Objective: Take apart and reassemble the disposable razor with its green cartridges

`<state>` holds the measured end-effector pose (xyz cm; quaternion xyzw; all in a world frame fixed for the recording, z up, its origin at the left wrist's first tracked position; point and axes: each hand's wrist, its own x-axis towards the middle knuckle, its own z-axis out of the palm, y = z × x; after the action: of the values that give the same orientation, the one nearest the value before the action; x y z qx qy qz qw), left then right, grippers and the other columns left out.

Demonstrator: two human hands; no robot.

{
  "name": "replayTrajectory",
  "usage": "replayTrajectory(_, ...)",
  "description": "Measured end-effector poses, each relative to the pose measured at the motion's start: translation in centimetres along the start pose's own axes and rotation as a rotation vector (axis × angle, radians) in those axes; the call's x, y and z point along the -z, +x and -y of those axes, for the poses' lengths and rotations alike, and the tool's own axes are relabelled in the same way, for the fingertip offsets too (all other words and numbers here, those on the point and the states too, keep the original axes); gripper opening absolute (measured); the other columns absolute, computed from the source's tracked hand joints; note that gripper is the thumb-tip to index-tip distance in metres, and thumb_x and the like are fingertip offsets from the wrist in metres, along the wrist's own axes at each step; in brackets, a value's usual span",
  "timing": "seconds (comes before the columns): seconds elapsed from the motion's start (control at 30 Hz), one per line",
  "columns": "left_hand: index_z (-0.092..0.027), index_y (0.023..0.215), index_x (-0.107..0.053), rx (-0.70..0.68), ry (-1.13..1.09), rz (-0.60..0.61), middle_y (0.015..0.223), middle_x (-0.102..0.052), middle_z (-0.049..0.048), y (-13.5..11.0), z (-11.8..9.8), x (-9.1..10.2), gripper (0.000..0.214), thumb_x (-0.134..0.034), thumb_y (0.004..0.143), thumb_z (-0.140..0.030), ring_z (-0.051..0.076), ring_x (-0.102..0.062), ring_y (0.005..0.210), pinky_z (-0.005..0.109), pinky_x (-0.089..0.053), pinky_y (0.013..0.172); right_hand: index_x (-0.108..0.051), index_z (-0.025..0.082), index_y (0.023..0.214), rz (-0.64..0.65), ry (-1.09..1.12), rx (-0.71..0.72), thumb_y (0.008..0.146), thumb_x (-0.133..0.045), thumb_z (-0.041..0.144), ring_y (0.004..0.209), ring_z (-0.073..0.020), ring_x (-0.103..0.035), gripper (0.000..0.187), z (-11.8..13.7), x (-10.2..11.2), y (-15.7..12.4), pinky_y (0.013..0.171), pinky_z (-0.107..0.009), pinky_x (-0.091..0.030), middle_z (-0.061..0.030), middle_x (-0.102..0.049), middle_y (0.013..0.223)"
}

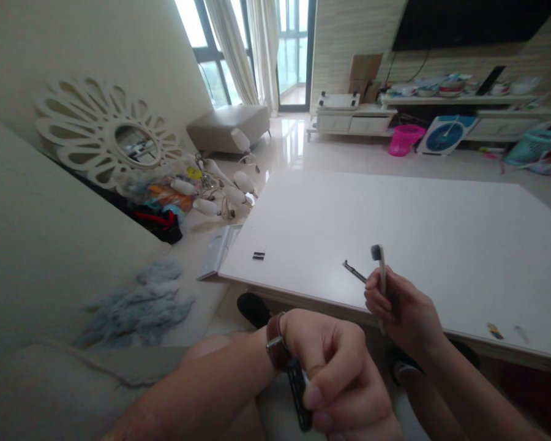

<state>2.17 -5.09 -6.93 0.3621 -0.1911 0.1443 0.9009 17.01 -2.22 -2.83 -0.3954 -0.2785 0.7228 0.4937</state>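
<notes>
My left hand (340, 364), with a brown strap (275, 343) around its wrist, is close to me in front of the table's near edge. Its fingers pinch a narrow black slotted piece (299, 395); the kind is unclear. Over the near edge of the white table (321, 214), my right hand (404, 306) is closed around a toothbrush (382, 269) with a pale handle and dark bristles pointing up. A slim dark metallic piece (354, 271) reaches out left of the right fingers; I cannot tell whether they hold it or it lies on the table.
On the table are a small black-and-white item (259, 254) and a yellow-and-black bit (494, 331). Left on the floor are a grey-blue cloth (138, 306) and a lamp with white shades (239, 196). A pink basket (404, 141) stands beyond the table.
</notes>
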Motion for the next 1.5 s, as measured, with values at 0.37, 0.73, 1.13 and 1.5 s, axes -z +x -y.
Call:
replayTrajectory(0.37, -0.032, 0.073, -0.082, -0.218, -0.172, 0.414, 0.042, -0.054, 0.0113, 2.3, -2.7, -2.1, 0.019, -0.070, 0.069, -0.047, 0.021, -0.054, 0.049, 0.036, -0.042, 0.050, -0.067, 0.016, 0.069, -0.002, -0.013, 0.003, 0.081, -0.069, 0.048, 0.038, -0.0038, -0.024, 0.035, 0.1, -0.4, -0.1, 0.039, -0.020, -0.013, 0.0062, -0.034, 0.046)
replayTrajectory(0.73, -0.024, 0.048, -0.069, -0.038, -0.094, -0.197, 0.045, -0.053, 0.0062, 2.3, -4.5, -2.9, 0.040, -0.086, 0.048, -0.061, 0.018, -0.054, 0.050, 0.035, -0.044, 0.056, -0.067, 0.016, 0.070, -0.028, -0.008, 0.049, 0.082, -0.069, 0.049, 0.037, -0.0040, -0.023, 0.034, 0.3, -0.2, -0.1, 0.038, -0.020, -0.013, 0.0063, -0.033, 0.046)
replayTrajectory(1.13, -0.016, 0.070, -0.073, -0.096, 0.750, -1.221, 0.060, -0.061, -0.0009, 2.2, -8.4, -1.3, 0.018, -0.074, 0.075, -0.032, 0.009, -0.046, 0.057, 0.023, -0.037, 0.056, -0.062, 0.017, 0.065, -0.107, -0.015, 0.177, 0.080, -0.063, 0.052, 0.033, -0.0037, -0.023, 0.038, 1.0, 0.2, 0.5, 0.036, -0.020, -0.012, 0.0080, -0.035, 0.041)
replayTrajectory(1.5, -0.016, 0.066, -0.074, -0.028, 0.819, -1.058, 0.062, -0.069, 0.0031, 2.4, -7.7, -2.1, 0.019, -0.077, 0.071, -0.034, 0.014, -0.058, 0.060, 0.025, -0.044, 0.059, -0.063, 0.016, 0.060, -0.153, -0.108, 0.213, 0.077, -0.062, 0.050, 0.037, -0.0057, -0.024, 0.038, 0.8, -0.8, 0.0, 0.036, -0.020, -0.016, 0.0074, -0.033, 0.041)
